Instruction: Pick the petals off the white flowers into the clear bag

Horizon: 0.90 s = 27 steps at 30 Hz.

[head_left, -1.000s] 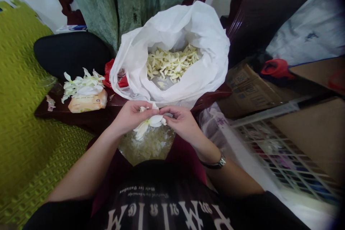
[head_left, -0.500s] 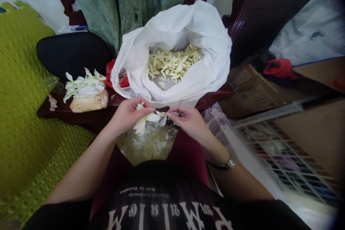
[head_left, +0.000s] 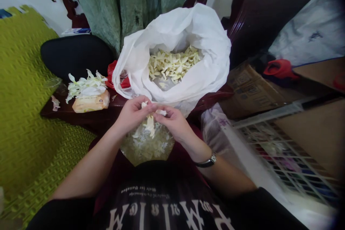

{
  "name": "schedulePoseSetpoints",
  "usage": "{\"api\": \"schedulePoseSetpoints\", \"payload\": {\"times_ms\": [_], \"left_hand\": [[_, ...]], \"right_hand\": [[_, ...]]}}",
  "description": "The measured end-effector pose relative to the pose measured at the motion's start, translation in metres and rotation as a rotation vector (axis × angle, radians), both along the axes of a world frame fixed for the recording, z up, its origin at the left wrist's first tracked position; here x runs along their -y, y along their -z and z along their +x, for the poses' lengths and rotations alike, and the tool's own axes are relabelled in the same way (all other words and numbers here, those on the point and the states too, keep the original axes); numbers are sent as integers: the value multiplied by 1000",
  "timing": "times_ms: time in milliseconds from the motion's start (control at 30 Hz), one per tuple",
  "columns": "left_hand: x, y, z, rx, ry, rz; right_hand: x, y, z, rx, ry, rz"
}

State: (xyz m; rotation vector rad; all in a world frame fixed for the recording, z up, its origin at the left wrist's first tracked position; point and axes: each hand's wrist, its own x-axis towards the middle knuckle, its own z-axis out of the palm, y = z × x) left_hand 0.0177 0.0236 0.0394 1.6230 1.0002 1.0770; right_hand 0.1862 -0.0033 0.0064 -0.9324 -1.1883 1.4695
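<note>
Over my lap, my left hand (head_left: 136, 110) is closed on a pale cream flower (head_left: 150, 126), whose petals hang below the fingers. My right hand (head_left: 171, 120) meets it from the other side, thumb and fingers pinched on a white petal (head_left: 161, 112) of a flower. The fingertips of both hands nearly touch, and the flower's middle is hidden by them. Under the hands, a bowl-like container (head_left: 147, 152) between my legs holds many loose white petals. Just beyond, a white plastic bag (head_left: 212, 75) gapes open with a heap of cream flowers (head_left: 175, 63) inside.
On the dark wooden bench (head_left: 60, 115) at left lie white flowers (head_left: 84, 84), a tissue pack (head_left: 93, 101) and a red bag (head_left: 112, 73). A black cushion (head_left: 77, 54) stands behind. To the right are a cardboard box (head_left: 246, 88) and a white wire rack (head_left: 291, 165).
My right hand has moved left, close against my left hand. The flower now hangs lower between them, with its petals bunched together.
</note>
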Motion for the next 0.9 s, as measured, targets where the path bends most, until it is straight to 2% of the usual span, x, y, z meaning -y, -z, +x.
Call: {"api": "schedulePoseSetpoints", "payload": {"times_ms": [133,300,467,733,833,900], "left_hand": [[1,2,-6,54,46,-80],[1,0,-13,37,121,-154],[0,4,-15,7,39,-96],[2,1,-17,-35,43,-99],[1,-1,-22,-51,9,-104],[0,-1,-27,-61,-29,-86]], "right_hand": [[-4,7,1,3,115,36],[-5,4,6,80,170,138],[-1,0,8,195,215,276],[-8,9,19,69,349,233],[-12,8,36,120,461,239],[-12,5,48,187,449,236]]}}
